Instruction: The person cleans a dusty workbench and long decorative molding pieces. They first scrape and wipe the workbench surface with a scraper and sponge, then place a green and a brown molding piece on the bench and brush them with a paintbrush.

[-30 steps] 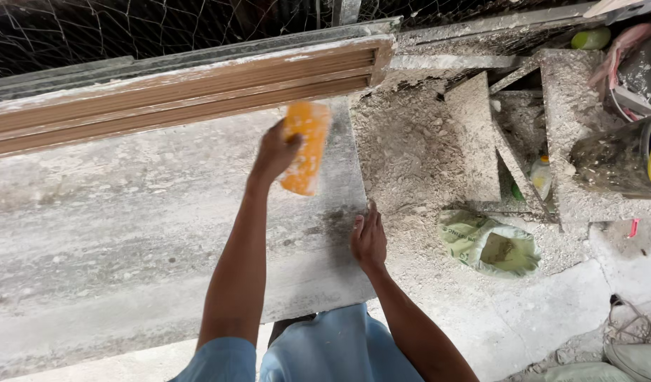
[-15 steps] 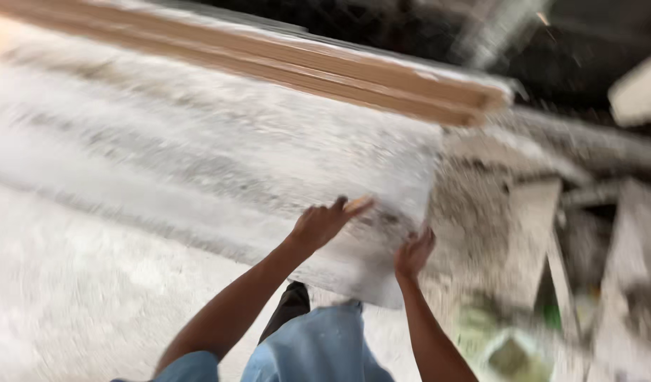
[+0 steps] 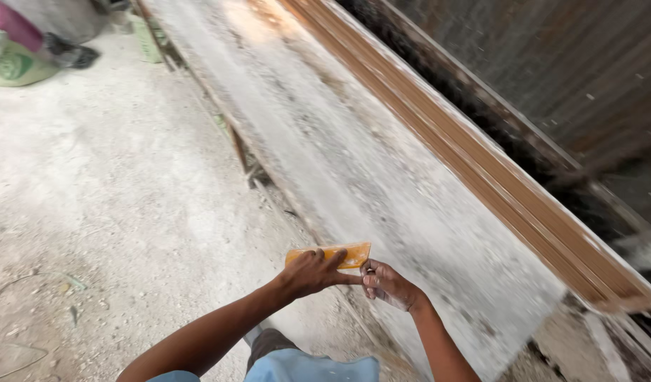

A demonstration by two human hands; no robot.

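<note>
Now we hold a flat orange scraper (image 3: pixel 330 255) at the near edge of a long dusty white slab (image 3: pixel 354 163). It could slip and drop onto the dirty floor (image 3: pixel 113 205), we think, because white powder covers the slab and our fingers, and only its near end is gripped. It might also scratch the slab if we push too hard with a corner. Our left hand (image 3: pixel 313 271) is wrapped over the near side of the scraper, fingers closed on it. Our right hand (image 3: pixel 387 284) is closed too, pinching the scraper's right end with its fingertips. A long brown wooden strip (image 3: pixel 481 163) lies along the far right side of the slab. Far off on the left sits a green bag (image 3: pixel 10 65) on the floor.
</note>
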